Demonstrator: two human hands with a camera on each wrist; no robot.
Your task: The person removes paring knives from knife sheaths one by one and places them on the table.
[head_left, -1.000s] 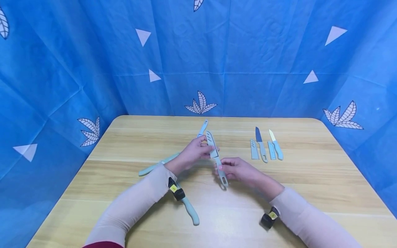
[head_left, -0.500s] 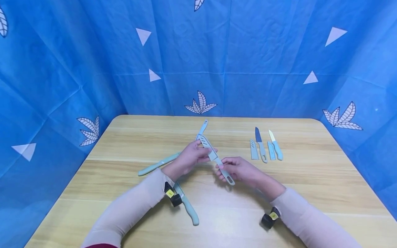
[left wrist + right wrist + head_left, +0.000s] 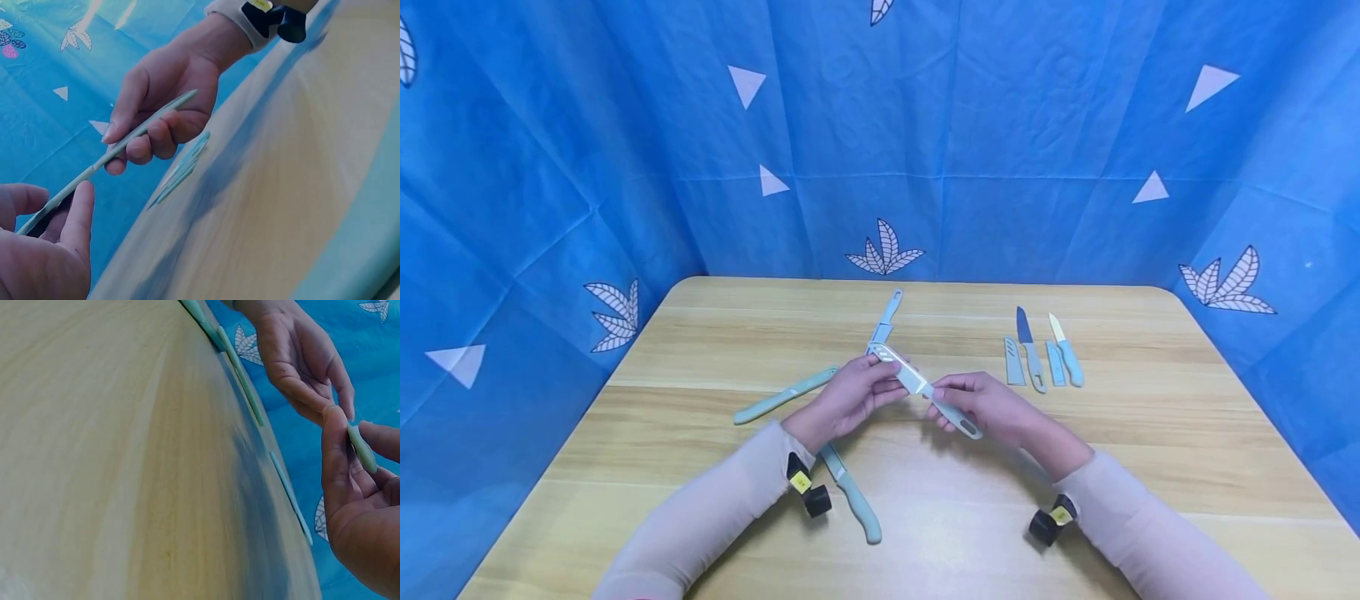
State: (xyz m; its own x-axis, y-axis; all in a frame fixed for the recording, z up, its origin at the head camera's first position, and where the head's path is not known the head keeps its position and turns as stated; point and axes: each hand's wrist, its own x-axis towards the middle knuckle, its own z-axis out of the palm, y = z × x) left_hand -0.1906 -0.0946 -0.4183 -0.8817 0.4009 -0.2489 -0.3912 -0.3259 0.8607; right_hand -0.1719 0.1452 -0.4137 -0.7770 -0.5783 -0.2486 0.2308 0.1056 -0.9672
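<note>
Over the middle of the table, both hands hold a pale green kitchen knife [image 3: 958,421] in its slotted blade sheath [image 3: 897,367]. My left hand [image 3: 850,396] pinches the sheath between thumb and fingers, as the left wrist view also shows. The right hand [image 3: 988,408] grips the handle [image 3: 153,124], thumb on one side and fingers curled on the other. Most of the blade is hidden inside the sheath. Beyond the left hand lies a light blue knife [image 3: 891,310], its blade end partly covered by the held sheath.
Two green-handled knives lie near the left forearm, one to the left [image 3: 782,397] and one in front [image 3: 857,504]. At the right, a dark-bladed knife [image 3: 1032,354] and a yellow-bladed knife [image 3: 1067,357] lie beside two separate sheaths [image 3: 1014,361]. A blue curtain [image 3: 1045,142] surrounds the wooden table [image 3: 1150,467].
The held knife has turned from nearly upright to a flatter slant, its sheath end moving left and its handle end right. My left hand has shifted slightly left and nearer; both hands keep hold.
</note>
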